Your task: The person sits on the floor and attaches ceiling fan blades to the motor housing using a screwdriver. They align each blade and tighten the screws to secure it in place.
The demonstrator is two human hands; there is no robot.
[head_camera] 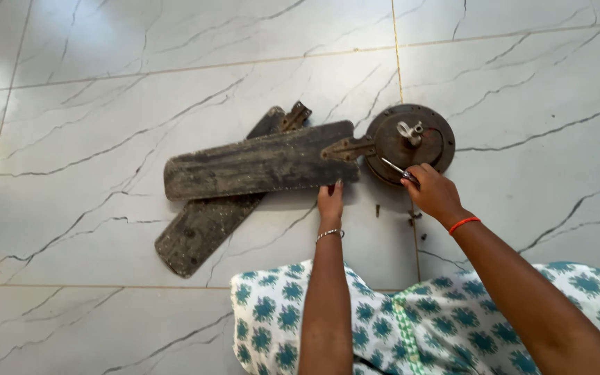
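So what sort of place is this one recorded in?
Likely a home floor, used as a workspace: glossy marble-look floor tiles, a dismantled ceiling fan motor with dusty blades, and the hands working at floor level.

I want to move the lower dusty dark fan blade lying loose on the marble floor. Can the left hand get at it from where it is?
Probably yes. The left hand rests on the upper blade; the loose lower dusty dark fan blade lies just beside it, its near half uncovered.
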